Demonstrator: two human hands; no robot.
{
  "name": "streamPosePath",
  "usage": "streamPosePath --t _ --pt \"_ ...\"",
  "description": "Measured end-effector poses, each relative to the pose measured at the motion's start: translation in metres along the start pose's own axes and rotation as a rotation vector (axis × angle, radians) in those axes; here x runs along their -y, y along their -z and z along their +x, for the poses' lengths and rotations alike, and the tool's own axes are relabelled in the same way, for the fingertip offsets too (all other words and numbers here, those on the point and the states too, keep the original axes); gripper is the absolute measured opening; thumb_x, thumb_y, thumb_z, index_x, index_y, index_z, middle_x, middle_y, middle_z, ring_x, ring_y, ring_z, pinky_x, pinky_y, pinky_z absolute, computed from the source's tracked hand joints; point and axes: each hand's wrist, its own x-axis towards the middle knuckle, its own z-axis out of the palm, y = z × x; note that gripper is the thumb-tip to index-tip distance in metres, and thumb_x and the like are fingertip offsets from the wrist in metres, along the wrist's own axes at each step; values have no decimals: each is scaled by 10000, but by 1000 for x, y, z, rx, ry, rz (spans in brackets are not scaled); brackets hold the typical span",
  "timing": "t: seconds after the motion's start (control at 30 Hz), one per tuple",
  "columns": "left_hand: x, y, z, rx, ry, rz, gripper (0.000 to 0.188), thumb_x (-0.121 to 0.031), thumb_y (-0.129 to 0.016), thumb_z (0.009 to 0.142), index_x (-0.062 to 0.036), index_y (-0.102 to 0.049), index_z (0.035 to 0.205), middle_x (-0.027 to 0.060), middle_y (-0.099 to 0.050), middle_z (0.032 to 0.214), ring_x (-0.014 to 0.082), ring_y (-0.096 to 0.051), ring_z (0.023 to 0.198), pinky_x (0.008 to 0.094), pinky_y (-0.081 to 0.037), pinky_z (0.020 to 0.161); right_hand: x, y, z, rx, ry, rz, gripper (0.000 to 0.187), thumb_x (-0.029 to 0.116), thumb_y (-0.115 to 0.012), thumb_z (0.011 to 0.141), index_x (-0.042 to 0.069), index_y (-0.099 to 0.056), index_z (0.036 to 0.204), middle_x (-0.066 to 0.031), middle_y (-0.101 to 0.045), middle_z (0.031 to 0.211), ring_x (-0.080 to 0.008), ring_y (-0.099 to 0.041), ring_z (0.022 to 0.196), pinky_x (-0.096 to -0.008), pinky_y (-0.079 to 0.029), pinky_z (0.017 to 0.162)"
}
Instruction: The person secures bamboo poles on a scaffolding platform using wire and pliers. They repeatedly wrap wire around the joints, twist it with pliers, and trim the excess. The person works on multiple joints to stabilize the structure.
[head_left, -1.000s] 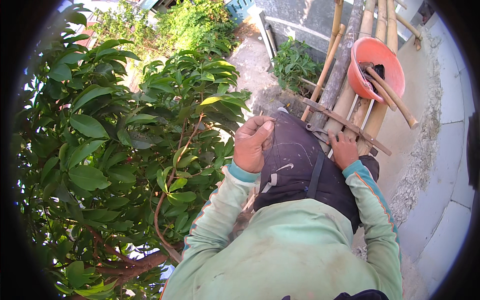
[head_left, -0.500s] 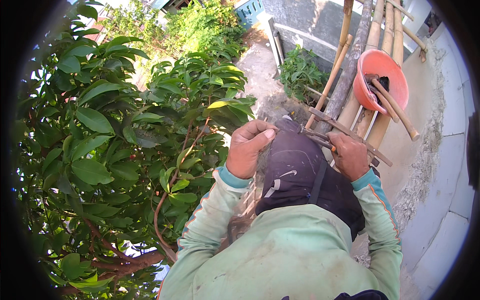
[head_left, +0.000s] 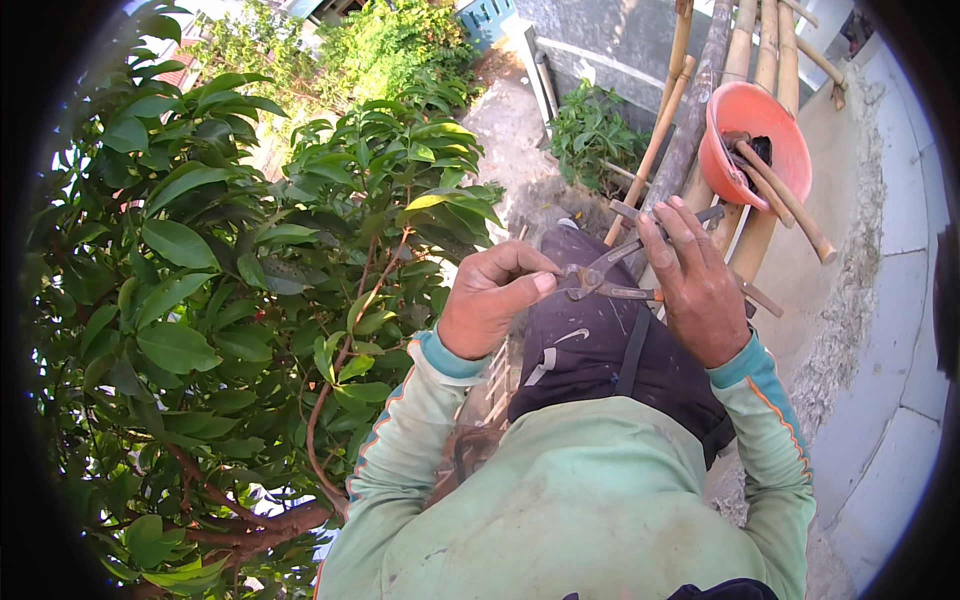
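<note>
My left hand point(head_left: 485, 305) is closed in a pinch of thumb and forefinger, right at the jaws of a pair of pincers. What lies between those fingertips is too small to make out. The pincers point(head_left: 628, 293) have rusty metal handles spread wide apart over my dark-clad knee point(head_left: 560, 335). My right hand point(head_left: 708, 300) holds them, its thumb side by the lower handle and its outstretched fingers over the upper one. Part of the handles is hidden behind that hand.
Bamboo poles point(head_left: 767, 50) run away at the upper right, bearing a salmon-coloured bucket point(head_left: 713, 150) with wooden-handled tools point(head_left: 795, 215) in it. A flat wooden bar point(head_left: 758, 295) shows behind my right hand. A leafy tree point(head_left: 180, 335) fills the left; a pale wall point(head_left: 905, 330) stands right.
The pincers' handles have spread apart, and my right hand has loosened from a closed grip to lifted, stretched fingers. My left hand keeps its pinch, with little movement.
</note>
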Motion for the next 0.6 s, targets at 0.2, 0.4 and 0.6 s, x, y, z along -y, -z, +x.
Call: streamPosePath --t 0.2,0.4,0.6 --pt "7 7 0 37 0 41 96 -96 -700 876 -17 -695 932 -15 -627 837 68 -512 772 246 -395 724 2 3 6 12 -4 14 813 33 -715 734 96 -441 1498 -181 -485 1457 -382 -468 1376 -471 -484 1064" --pt "13 13 1 52 72 9 147 -126 -714 877 8 -698 934 -8 -652 823 64 -536 762 230 -418 698 -6 3 6 71 33 74 832 44 -723 727 93 -428 1503 -175 -475 1473 -381 -434 1409 -470 -464 1098" --pt "16 11 2 68 57 0 157 -140 -719 882 7 -690 930 -15 -639 810 51 -515 743 224 -404 671 -3 10 7 92 14 44 865 94 -765 703 92 -429 1499 -171 -469 1480 -378 -398 1435 -474 -418 1138"
